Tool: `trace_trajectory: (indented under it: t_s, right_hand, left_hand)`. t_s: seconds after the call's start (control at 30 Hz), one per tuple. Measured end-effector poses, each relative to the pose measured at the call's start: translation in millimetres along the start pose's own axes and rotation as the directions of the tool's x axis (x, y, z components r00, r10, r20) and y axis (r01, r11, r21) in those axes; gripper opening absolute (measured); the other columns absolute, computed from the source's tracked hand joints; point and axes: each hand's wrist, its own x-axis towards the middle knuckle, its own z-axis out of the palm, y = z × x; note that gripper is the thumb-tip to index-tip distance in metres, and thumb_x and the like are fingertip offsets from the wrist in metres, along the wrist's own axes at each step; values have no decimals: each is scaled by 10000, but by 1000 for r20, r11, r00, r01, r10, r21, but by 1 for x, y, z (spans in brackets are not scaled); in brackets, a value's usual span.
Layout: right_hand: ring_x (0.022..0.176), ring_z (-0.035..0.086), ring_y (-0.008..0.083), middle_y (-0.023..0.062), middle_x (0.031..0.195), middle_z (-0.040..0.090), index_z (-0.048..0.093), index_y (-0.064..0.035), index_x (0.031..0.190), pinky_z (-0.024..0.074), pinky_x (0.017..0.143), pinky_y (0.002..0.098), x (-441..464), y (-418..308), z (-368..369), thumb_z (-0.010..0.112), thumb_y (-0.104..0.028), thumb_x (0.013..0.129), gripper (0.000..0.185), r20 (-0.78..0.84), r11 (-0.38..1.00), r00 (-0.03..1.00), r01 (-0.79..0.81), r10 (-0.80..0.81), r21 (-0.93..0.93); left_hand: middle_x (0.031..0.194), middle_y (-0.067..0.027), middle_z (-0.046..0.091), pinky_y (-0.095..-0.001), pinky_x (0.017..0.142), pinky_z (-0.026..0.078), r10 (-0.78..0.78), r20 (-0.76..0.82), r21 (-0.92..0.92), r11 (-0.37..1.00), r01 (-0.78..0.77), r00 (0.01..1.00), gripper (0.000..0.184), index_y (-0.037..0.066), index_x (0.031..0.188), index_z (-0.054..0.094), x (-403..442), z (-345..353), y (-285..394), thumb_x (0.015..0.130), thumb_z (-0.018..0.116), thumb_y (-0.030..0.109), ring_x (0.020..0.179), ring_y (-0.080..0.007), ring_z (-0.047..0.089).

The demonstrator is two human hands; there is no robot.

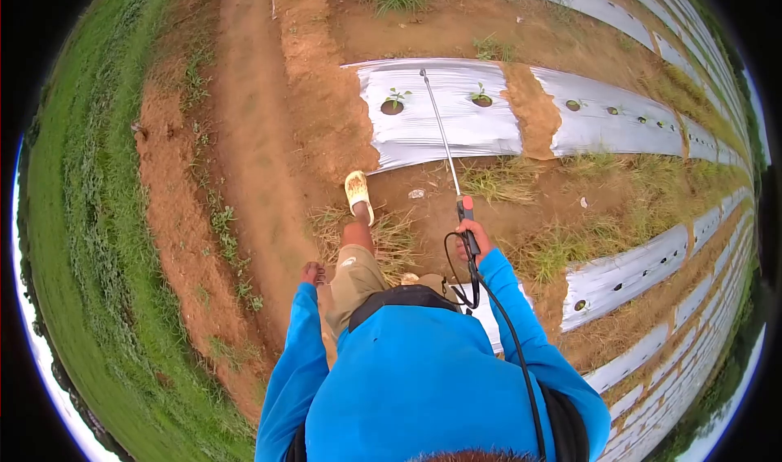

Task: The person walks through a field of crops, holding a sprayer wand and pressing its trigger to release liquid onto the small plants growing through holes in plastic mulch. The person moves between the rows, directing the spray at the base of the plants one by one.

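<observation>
My right hand (474, 242) is wrapped round the black and red handle of a spray wand (465, 210). The wand's thin metal tube points forward, its nozzle over a bed covered in silvery plastic mulch (440, 132), between two small seedlings. One green seedling (396, 98) grows from a round hole left of the nozzle, another seedling (482, 94) from a hole right of it. A black hose (513, 332) runs from the handle back along my right arm. My left hand (313, 274) hangs beside my left thigh, touching no tool, its fingers curled and too small to read clearly.
More mulch-covered beds (627, 275) run off to the right, with soil and grass tufts between them. A bare dirt path (257, 161) lies on the left, beside a green grassy strip (98, 218). My foot in a pale clog (357, 189) is near the bed's edge.
</observation>
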Motion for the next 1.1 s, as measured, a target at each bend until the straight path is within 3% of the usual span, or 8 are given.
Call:
trace_trajectory:
  t_s: [0.07,0.23,0.3,0.37,0.5,0.63,0.87,1.1]
  right_hand:
    - [370,323,76,-55,503,348,461,-137,673,266,326,225,15,-30,3,554,-256,708,154,-123,998,992,5,3,66]
    - [366,335,89,-35,492,362,427,-162,645,275,334,235,34,-135,46,549,-279,721,185,-277,989,956,122,-94,84]
    - [367,350,98,-25,501,377,442,-142,653,285,330,240,18,-150,57,548,-282,720,188,-350,956,936,131,-32,262]
    - [375,367,102,-22,507,385,458,-120,676,300,329,242,13,-187,62,539,-274,716,178,-296,925,954,144,-36,352]
    - [378,383,111,-10,514,403,473,-92,695,326,329,246,-10,-220,82,524,-265,710,181,-226,831,973,163,-46,532]
    - [373,368,106,-17,515,397,463,-100,702,309,335,239,-10,-252,98,546,-283,705,201,-324,756,939,298,-120,582]
    - [374,350,108,-14,516,381,452,-101,720,297,341,242,3,-312,55,547,-291,734,213,-328,590,912,411,-249,695]
    - [371,389,103,-18,514,407,459,-99,686,341,331,240,25,-444,-54,557,-262,686,191,-394,458,840,536,-373,709]
  left_hand:
    - [711,-35,544,-299,447,389,19,48,11,1000,-20,999,231,94,804,544,46,9,57,832,433,295,529,-140,492]
    - [618,-45,523,-309,425,388,-303,3,356,891,282,953,229,96,777,548,126,38,207,786,464,308,460,-165,491]
    - [586,-60,484,-277,366,328,-317,119,307,913,269,941,189,82,819,510,170,31,271,832,427,251,424,-150,433]
    - [590,-44,484,-264,371,361,-12,101,118,993,0,995,222,84,816,510,222,39,343,849,458,297,435,-142,438]
    - [618,-25,501,-276,371,375,154,202,13,987,-160,967,241,91,844,525,234,72,539,842,485,330,439,-116,438]
    - [657,-30,533,-283,394,394,138,246,169,969,-182,959,231,82,857,537,264,130,678,820,486,304,461,-127,473]
    - [726,-32,573,-291,491,445,58,482,263,942,-207,874,261,83,911,548,192,304,782,829,449,309,570,-138,544]
    - [725,-20,568,-287,506,442,6,480,487,830,-272,877,254,99,905,553,176,443,800,840,451,322,558,-134,534]
